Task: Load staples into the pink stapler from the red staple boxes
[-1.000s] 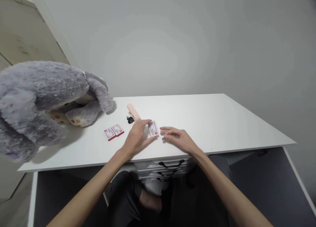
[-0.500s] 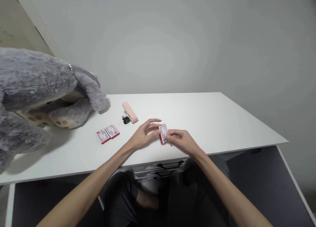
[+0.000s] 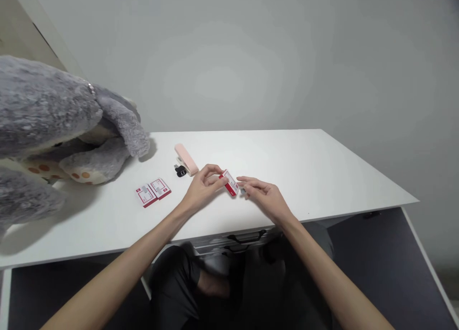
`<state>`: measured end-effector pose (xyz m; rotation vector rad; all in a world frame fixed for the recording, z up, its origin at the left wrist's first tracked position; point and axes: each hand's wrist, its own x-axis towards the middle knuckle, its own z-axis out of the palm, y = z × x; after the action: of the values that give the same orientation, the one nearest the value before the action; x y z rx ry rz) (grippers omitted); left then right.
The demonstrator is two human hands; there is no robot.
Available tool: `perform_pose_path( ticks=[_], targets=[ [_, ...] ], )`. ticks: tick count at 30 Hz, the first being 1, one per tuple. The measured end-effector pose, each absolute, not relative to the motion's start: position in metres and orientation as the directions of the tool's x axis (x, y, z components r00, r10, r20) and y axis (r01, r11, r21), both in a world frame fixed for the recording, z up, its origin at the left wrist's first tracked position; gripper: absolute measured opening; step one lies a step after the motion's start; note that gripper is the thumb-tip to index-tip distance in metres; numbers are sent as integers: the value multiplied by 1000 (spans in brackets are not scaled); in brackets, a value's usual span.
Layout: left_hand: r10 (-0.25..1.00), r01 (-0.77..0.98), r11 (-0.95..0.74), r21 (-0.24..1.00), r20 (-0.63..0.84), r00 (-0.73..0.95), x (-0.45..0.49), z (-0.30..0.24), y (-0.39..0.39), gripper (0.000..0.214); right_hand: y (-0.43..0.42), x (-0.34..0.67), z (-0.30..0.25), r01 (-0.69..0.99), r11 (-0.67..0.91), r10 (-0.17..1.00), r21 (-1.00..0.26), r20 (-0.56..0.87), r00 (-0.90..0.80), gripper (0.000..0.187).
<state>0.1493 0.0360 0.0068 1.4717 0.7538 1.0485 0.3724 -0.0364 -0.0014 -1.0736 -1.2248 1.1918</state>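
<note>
A small red-and-white box [image 3: 231, 181] is tilted above the desk, with its red side toward me. My left hand [image 3: 205, 185] pinches its left end between thumb and fingers. At the box's right end, my right hand [image 3: 263, 194] is closed with thumb and forefinger around a small grey piece [image 3: 243, 191]. Whether that piece still touches the box I cannot tell. Two matching boxes, a left one [image 3: 145, 195] and a right one [image 3: 159, 187], lie side by side on the desk, each with a grey patch across its printed top.
On the white desk [image 3: 279, 158], a pink stapler [image 3: 186, 159] lies beyond my left hand, beside a black staple remover [image 3: 181, 171]. A large grey plush toy [image 3: 103, 124] sits at the left. Drawer handles [image 3: 246, 237] show below the desk's front edge.
The box has turned and tipped in my left hand, showing more of its red side. My right fingers have come away from its top face with the grey piece between them.
</note>
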Motion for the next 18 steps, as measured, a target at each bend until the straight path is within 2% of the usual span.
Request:
perform_pose_path(
  ticks=[4, 9, 13, 18],
  targets=[
    [931, -29, -208, 978, 207, 300, 150, 12, 36, 39, -36, 373, -1, -87, 106, 992, -990, 100, 70, 37],
    [935, 56, -262, 963, 239, 262, 152, 17, 32, 36, -34, 375, -4, -89, 115, 989, -989, 105, 106, 37],
    [931, 115, -265, 957, 223, 289, 150, 15, 30, 39, -34, 376, -6, -108, 125, 986, -986, 111, 125, 35],
    [889, 125, -251, 960, 178, 422, 147, 12, 30, 43, -32, 377, -11, -104, 178, 984, -979, 173, 51, 32]
  ],
)
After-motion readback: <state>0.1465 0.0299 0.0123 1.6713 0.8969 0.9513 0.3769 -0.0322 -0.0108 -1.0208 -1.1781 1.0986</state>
